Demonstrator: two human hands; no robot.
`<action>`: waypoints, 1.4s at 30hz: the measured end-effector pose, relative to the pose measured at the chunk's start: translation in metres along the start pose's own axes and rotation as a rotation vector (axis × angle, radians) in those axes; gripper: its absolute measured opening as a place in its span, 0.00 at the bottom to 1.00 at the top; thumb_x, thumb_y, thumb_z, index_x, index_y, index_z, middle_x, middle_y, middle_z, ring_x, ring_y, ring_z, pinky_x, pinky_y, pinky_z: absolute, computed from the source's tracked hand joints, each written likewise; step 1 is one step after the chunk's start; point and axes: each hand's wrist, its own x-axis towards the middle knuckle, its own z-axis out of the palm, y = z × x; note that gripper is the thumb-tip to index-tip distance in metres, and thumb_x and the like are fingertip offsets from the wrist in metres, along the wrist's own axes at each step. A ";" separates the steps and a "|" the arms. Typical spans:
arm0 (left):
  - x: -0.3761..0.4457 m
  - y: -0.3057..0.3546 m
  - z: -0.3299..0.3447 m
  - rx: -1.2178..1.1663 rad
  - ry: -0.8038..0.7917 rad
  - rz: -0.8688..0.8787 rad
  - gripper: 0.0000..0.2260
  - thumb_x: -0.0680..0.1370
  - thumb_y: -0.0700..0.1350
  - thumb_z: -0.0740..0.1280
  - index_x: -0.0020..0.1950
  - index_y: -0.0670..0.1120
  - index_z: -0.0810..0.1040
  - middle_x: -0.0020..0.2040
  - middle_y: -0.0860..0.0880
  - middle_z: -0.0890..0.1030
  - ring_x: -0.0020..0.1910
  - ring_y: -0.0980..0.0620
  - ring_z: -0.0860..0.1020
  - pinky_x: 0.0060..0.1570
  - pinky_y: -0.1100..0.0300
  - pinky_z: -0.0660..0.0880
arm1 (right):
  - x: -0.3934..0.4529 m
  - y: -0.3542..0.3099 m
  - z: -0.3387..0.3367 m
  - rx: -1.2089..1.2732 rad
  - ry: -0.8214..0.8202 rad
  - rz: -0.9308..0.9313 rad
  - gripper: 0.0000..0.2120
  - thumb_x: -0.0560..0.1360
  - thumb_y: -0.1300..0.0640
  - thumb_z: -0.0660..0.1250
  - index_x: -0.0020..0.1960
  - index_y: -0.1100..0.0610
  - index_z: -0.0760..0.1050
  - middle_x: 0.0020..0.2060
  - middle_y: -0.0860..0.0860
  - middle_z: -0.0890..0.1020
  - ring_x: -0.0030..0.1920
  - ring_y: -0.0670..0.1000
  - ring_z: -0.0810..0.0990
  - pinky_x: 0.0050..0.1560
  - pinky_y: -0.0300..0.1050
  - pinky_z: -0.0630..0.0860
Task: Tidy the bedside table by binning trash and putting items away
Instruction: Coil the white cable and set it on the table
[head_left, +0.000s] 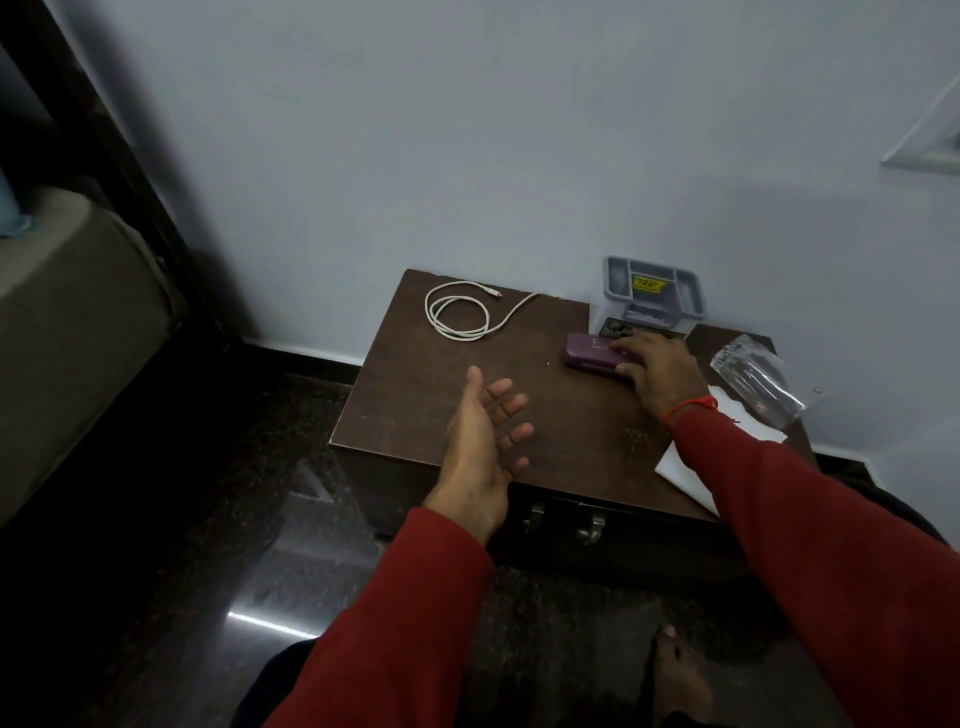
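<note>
Right hand (655, 370) curled over purple case (592, 353), centre-right of frame; left hand (485, 441) open, holding nothing. Risk: nudging grey organiser (652, 296) just behind, or loose grip dropping the case.

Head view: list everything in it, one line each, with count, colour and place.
bedside table: one, dark brown, against the wall
cable: one, white, coiled at table's back left
organiser: one, grey, yellow sticker, back of table by wall
case: one, purple, in front of organiser
plastic wrapper: one, clear, table's right edge
paper: one, white, right front, under the sleeve
bed: one, beige, far left
left hand: open, above table's front
right hand: grips the case
</note>
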 end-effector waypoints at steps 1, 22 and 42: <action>-0.001 0.000 0.000 -0.001 -0.001 0.000 0.19 0.82 0.66 0.57 0.52 0.55 0.81 0.50 0.54 0.85 0.46 0.53 0.79 0.44 0.54 0.70 | 0.000 0.002 -0.001 -0.005 -0.001 0.002 0.18 0.76 0.53 0.67 0.66 0.47 0.74 0.67 0.52 0.75 0.65 0.61 0.70 0.66 0.61 0.68; 0.020 0.007 -0.002 -0.095 0.092 0.157 0.18 0.84 0.60 0.55 0.51 0.52 0.81 0.44 0.55 0.85 0.38 0.55 0.78 0.36 0.59 0.69 | 0.057 -0.154 0.070 -0.162 -0.124 -0.353 0.25 0.79 0.58 0.57 0.74 0.43 0.61 0.74 0.43 0.66 0.72 0.57 0.64 0.66 0.58 0.60; -0.006 0.005 0.002 0.391 0.353 0.895 0.22 0.81 0.54 0.68 0.74 0.59 0.69 0.78 0.54 0.63 0.70 0.52 0.64 0.66 0.55 0.61 | -0.010 -0.141 -0.106 0.621 0.221 -0.587 0.10 0.80 0.62 0.59 0.58 0.60 0.77 0.46 0.57 0.78 0.43 0.54 0.79 0.48 0.49 0.79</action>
